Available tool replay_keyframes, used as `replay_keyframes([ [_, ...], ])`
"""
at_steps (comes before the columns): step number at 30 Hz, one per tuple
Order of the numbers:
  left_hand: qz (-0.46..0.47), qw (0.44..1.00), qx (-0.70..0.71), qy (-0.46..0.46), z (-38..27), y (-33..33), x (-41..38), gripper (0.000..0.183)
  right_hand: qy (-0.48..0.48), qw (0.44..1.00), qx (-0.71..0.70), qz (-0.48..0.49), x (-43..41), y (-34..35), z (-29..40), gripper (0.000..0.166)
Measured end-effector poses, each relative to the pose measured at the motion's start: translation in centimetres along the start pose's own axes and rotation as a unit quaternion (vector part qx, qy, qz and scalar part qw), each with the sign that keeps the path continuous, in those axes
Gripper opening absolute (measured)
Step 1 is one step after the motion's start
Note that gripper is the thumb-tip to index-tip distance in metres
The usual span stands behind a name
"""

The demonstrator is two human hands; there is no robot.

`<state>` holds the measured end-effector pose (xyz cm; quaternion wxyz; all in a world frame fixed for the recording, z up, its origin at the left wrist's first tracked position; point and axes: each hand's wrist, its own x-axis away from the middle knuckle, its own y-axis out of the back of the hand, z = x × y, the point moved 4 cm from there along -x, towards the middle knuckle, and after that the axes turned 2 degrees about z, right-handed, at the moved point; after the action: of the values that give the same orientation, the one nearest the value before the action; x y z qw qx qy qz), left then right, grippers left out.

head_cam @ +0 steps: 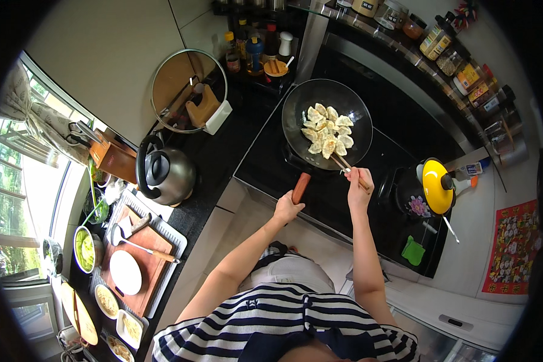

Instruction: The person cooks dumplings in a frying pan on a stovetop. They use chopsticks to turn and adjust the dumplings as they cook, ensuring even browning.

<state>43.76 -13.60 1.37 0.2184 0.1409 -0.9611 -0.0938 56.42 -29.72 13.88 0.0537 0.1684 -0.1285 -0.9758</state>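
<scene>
A dark wok [294, 113] sits on the black glass hob, holding a cluster of dumplings [328, 129], some with browned patches. My left hand [289, 207] grips the wok's reddish wooden handle [301, 188]. Wooden chopsticks [344, 164] are held in my right hand [360, 185], their tips at the dumpling nearest me, by the wok's near side. Whether the tips pinch that dumpling or only touch it, I cannot tell.
Right of the wok stands a dark pot with a yellow lid [438, 185], near a green cloth [413, 251]. On the left counter are a steel kettle [169, 176], a cutting board [151, 267] with a ladle [140, 246], and several dishes. A glass lid [189, 90] stands behind.
</scene>
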Motion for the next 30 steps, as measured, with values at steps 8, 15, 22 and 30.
replay_keyframes([
  [8, 0.012, 1.000, 0.001, 0.005, -0.4, -0.1, 0.0, 0.035, 0.037, 0.998, 0.006, 0.040, 0.6, -2.6, -0.6, 0.016],
  [15, 0.011, 1.000, 0.009, 0.006, -0.1, 0.0, -0.1, 0.036, 0.049, 0.999, 0.022, 0.011, -0.8, 0.7, 1.1, 0.022],
  [22, 0.014, 1.000, 0.008, 0.001, -0.5, -0.1, 0.0, 0.036, -0.083, 0.996, -0.031, -0.029, -2.0, 1.9, -3.9, 0.029],
  [30, 0.086, 0.991, 0.104, 0.002, -0.1, -0.1, -0.1, 0.028, -0.062, 0.997, -0.033, -0.023, -1.7, 2.8, -2.0, 0.028],
])
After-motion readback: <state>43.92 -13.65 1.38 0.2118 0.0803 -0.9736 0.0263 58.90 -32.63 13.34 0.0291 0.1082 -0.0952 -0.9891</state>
